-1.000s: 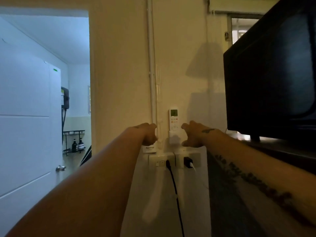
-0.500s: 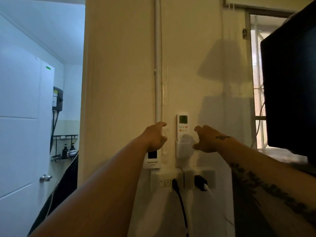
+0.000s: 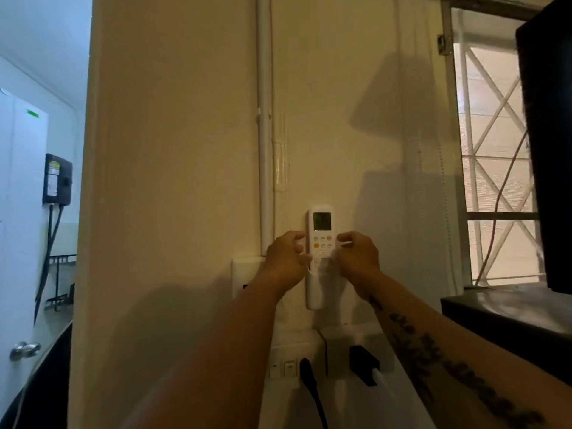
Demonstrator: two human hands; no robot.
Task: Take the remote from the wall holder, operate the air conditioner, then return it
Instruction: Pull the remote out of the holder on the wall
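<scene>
Dim cream wall [image 3: 185,150] — slim white plastic remote [image 3: 320,243] standing upright in the wall holder [image 3: 314,300], long axis vertical. Left hand [image 3: 286,258] and right hand [image 3: 357,258] are flanking it, fingers curling onto its sides — looks like they're gripping for an upward pull.

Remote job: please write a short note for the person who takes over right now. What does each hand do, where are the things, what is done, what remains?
Left hand: curled against the left edge of the remote.
Right hand: curled at its right edge; whether either hand grips firmly, I cannot tell.
Remote: upright on the wall, screen showing, lower end apparently in the holder, which is hard to make out.
Done: both hands are at the remote.
Left: lift it out, operate the air conditioner (not in view), put it back.
</scene>
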